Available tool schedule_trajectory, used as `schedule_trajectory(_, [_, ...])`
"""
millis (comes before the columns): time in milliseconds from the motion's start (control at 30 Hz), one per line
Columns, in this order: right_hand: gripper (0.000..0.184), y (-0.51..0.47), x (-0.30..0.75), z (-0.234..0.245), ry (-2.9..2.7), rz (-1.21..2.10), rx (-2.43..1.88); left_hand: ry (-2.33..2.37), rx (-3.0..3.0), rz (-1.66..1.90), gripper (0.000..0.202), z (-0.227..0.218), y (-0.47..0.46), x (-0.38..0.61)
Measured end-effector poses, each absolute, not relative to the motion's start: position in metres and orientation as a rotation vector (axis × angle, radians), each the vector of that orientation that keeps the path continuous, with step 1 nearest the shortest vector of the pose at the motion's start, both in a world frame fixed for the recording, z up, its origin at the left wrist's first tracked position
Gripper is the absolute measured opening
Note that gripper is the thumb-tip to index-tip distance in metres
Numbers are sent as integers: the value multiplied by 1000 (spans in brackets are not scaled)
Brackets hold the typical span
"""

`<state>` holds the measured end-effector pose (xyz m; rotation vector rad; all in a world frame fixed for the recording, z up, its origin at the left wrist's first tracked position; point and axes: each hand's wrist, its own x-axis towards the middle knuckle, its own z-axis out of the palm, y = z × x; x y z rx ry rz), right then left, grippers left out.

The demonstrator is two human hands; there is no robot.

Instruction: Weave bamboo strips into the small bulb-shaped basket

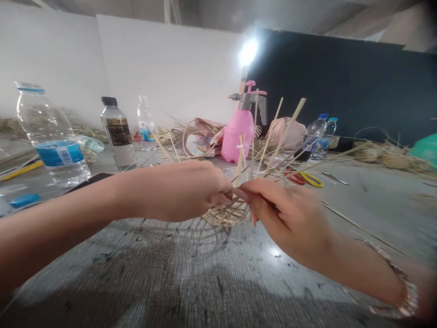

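Observation:
A small half-woven bamboo basket (pixel 226 215) rests on the grey table (pixel 191 269), with several loose upright strips (pixel 285 132) fanning up and to the right. My left hand (pixel 180 189) is closed around the basket's left rim. My right hand (pixel 285 214) pinches a thin bamboo strip at the basket's right rim, fingertips meeting those of the left hand. A bracelet sits on my right wrist.
A pink spray bottle (pixel 239 130) stands behind the basket. Clear water bottles (pixel 53 136) and a dark-capped bottle (pixel 118 132) stand at the left. Red and yellow scissors (pixel 305 178) lie at the right, and bamboo scraps (pixel 385 155) are piled along the back.

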<state>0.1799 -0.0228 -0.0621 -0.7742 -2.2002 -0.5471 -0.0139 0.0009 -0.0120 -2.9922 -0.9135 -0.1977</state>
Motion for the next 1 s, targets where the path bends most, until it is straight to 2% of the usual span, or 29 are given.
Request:
schedule_trajectory(267, [18, -27, 179, -66, -2175, -612, -703, -788, -3021, -49, 25, -11, -1, -16])
schedule_trajectory(433, [19, -28, 177, -69, -2117, -543, -747, -768, -3027, -101, 24, -10, 0, -15])
schedule_trajectory(600, [16, -40, 177, -57, -1988, -548, -837, -896, -3052, -83, 25, -13, 9, -16])
schedule_trajectory(800, [24, -47, 178, -46, -2074, -601, -784, -1018, -3076, -167, 22, -10, 20, -13])
schedule_trajectory(900, [12, -35, 177, -56, -2051, -532, -755, -999, -3098, -174, 27, -4, 23, -12])
schedule_trajectory(1000, [9, -21, 177, -67, -2036, -479, -772, -1103, -3080, -193, 31, -1, 25, -14])
